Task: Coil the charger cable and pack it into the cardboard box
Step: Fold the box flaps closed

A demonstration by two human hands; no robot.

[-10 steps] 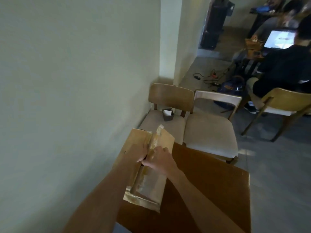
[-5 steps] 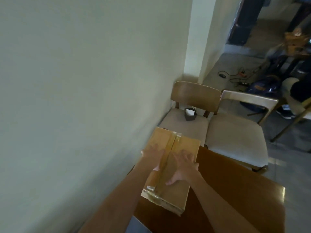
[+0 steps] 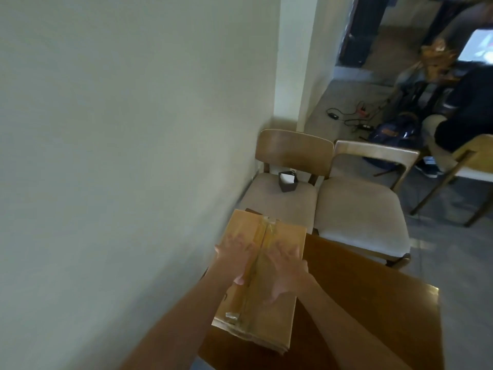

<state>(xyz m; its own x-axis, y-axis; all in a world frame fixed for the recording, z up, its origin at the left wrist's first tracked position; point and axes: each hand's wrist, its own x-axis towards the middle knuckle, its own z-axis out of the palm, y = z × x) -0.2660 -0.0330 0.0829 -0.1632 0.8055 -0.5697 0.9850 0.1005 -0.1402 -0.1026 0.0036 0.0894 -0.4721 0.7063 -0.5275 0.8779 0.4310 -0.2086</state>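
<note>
A brown cardboard box (image 3: 269, 320) lies on the wooden table (image 3: 373, 316) beside the wall, its two top flaps folded flat with old clear tape along the seam. My left hand (image 3: 236, 256) rests flat on the left flap, fingers spread. My right hand (image 3: 286, 268) lies flat on the right flap, fingers spread. The charger cable is hidden; I cannot see inside the box.
A pale wall (image 3: 120, 156) runs close along the left. Two padded wooden chairs (image 3: 357, 214) stand beyond the table; a small dark holder (image 3: 287, 180) sits on the left one. A seated person (image 3: 464, 121), a backpack and floor cables are at the far right.
The box flaps, still partly raised a second ago, are now folded flat. Both hands have gone from gripping the flaps to lying spread on top.
</note>
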